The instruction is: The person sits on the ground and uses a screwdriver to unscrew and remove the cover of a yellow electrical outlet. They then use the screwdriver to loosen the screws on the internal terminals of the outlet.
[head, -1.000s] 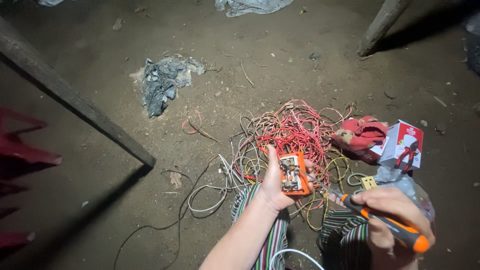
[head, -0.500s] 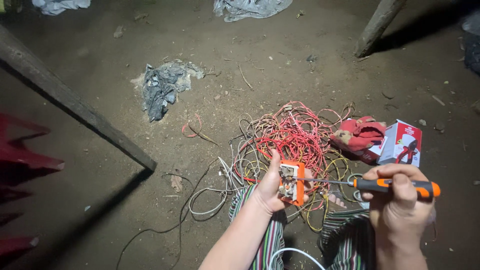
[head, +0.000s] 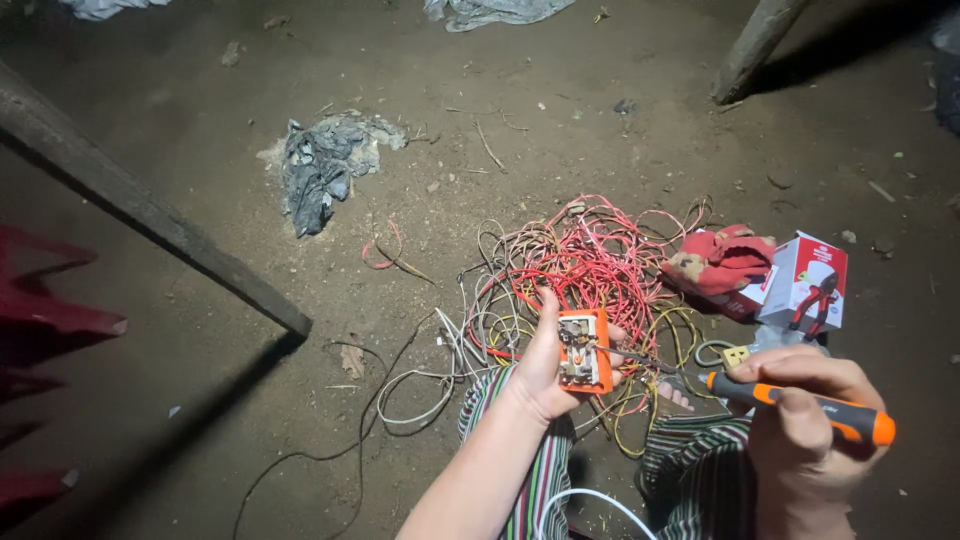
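Here, hands point(head: 545, 365) closed on socket point(head: 584, 350), screwdriver point(head: 800, 405).

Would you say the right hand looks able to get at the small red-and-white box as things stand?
Probably not at once: the right hand is closed around an orange-handled screwdriver. The red-and-white box lies on the dirt just beyond it, with nothing between, so only the full grip hinders it.

One orange socket box point(head: 584, 350) and one screwdriver point(head: 795, 402) sit at six o'clock. One cardboard box point(head: 805, 283), one red cloth point(head: 725, 255) at three. One grey rag point(head: 318, 168) at eleven.
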